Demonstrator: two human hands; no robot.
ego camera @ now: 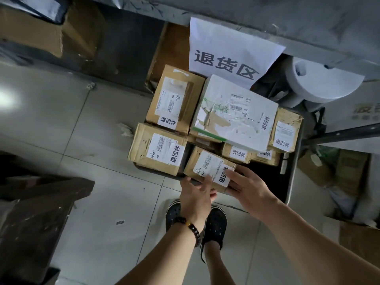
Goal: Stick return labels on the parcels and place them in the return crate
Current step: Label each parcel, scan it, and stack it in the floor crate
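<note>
Item: small brown cardboard parcel (205, 161), at the near edge of the dark return crate (296, 157). Whether it rests on the rim or is held just above it cannot be told. A white shipping label with a barcode is on top. A white return label (223, 176) sits at its 4 o'clock corner, partly under fingers.

Left hand (195, 192): grips the near-left edge, fingers curled round it, one fingertip on the shipping label. Right hand (249, 188): holds the near-right corner, fingers close together across the return label, thumb against the near side.

Crate contents: labelled brown cartons (158, 149) at 9, 11, 1 and 2 o'clock of the parcel. A large white taped carton (236, 112) lies tilted over them at 12 o'clock. Dark crate interior shows at 3 o'clock.

Surroundings:
- pale grey tiled floor (82, 124)
- white paper sign with black characters (230, 52), beyond the crate at 12 o'clock
- crumpled paper scrap (125, 129), 10 o'clock
- loose small label on the floor (120, 222), 7 o'clock
- dark perforated clogs (213, 225), 6 o'clock
- bead bracelet (191, 227) on the left wrist

Obscured:
- The crate's left and far walls are hidden behind cartons.
- The cartons beneath the white one are mostly covered.
- The white round object (320, 79) at 2 o'clock cannot be identified.
- The dark bulk at 8 o'clock is too dim to make out.
- The fine label print is too small to read.
</note>
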